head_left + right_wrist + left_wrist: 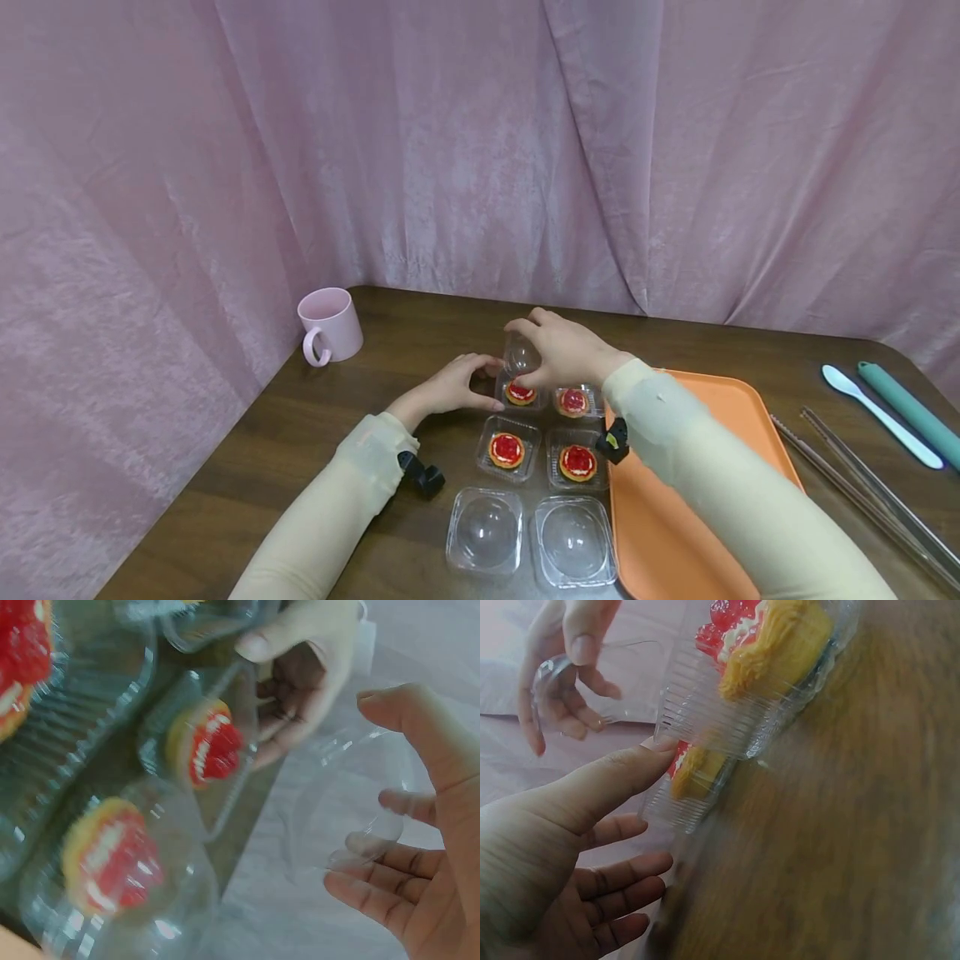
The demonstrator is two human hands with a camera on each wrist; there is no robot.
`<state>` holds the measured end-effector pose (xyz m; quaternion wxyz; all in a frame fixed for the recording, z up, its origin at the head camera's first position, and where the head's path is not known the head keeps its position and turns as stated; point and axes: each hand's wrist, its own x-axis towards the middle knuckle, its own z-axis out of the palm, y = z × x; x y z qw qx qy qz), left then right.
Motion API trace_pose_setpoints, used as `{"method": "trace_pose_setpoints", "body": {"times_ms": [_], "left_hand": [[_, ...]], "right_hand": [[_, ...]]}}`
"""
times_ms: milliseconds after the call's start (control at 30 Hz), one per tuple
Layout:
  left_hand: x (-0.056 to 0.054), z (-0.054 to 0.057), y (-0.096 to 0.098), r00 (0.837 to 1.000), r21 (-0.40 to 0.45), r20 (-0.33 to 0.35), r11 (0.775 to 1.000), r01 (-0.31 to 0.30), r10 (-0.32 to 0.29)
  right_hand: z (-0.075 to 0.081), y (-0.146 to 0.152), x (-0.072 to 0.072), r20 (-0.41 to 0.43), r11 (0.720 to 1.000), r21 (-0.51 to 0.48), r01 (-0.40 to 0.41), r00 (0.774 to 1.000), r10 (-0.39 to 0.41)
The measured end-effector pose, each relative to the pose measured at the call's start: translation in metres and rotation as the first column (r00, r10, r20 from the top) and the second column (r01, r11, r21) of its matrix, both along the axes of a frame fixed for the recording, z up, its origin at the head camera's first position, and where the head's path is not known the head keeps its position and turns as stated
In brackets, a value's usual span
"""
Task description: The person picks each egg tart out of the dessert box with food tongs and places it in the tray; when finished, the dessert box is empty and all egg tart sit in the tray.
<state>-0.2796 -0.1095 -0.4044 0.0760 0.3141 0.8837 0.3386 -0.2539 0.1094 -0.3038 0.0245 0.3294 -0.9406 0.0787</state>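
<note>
My right hand (566,346) holds a clear plastic lid (521,354) between thumb and fingers, tilted above the back-left container. That clear container (251,697) has a red-topped tart (520,393) in it. Beside its left side is my left hand (455,385), thumb and fingers spread loosely around the near corner. In the left wrist view, the left thumb (634,772) meets or nearly meets a container's edge; the other fingers are relaxed. More tarts in clear containers stand close by: back right (573,402), middle left (507,450) and middle right (577,462).
Two clear domed lids (486,531) lie side by side at the front. An orange tray (705,533) is under the right forearm. Farther right are metal tongs (870,483), a pale blue spatula (885,412) and a green rod-like tool (911,408). A pink mug (331,325) stands back left.
</note>
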Motion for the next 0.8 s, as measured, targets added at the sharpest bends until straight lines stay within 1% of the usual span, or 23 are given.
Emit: {"method": "trace_pose_setpoints", "body": {"times_ms": [100, 200, 300, 400, 533, 700, 800], "left_hand": [[0.000, -0.001, -0.001, 1.000, 0.001, -0.004, 1.000, -0.001, 0.001], [0.000, -0.001, -0.001, 1.000, -0.002, 0.000, 1.000, -0.009, 0.009], [0.000, -0.001, 0.000, 1.000, -0.001, 0.004, 1.000, -0.013, 0.013], [0.001, 0.001, 0.000, 1.000, 0.001, -0.001, 1.000, -0.016, 0.016], [0.001, 0.002, 0.000, 1.000, 0.000, -0.007, 1.000, -0.019, 0.019], [0.005, 0.002, 0.000, 1.000, 0.003, -0.009, 1.000, -0.018, 0.018], [0.007, 0.002, 0.001, 1.000, 0.008, 0.001, 1.000, -0.014, 0.014]], "right_hand": [[0.009, 0.002, -0.002, -0.012, 1.000, -0.015, 0.022, 1.000, -0.022], [0.017, 0.006, -0.007, -0.021, 0.999, -0.041, 0.022, 1.000, -0.023], [0.022, 0.010, -0.012, -0.003, 0.996, -0.080, 0.028, 1.000, -0.028], [0.024, 0.014, -0.018, 0.043, 0.990, -0.128, 0.052, 0.998, -0.047], [0.018, 0.017, -0.027, 0.100, 0.980, -0.186, 0.067, 0.994, -0.049], [0.000, 0.019, -0.042, 0.133, 0.970, -0.232, 0.070, 0.990, -0.040], [-0.012, 0.019, -0.048, 0.145, 0.963, -0.252, 0.092, 0.988, -0.056]]}}
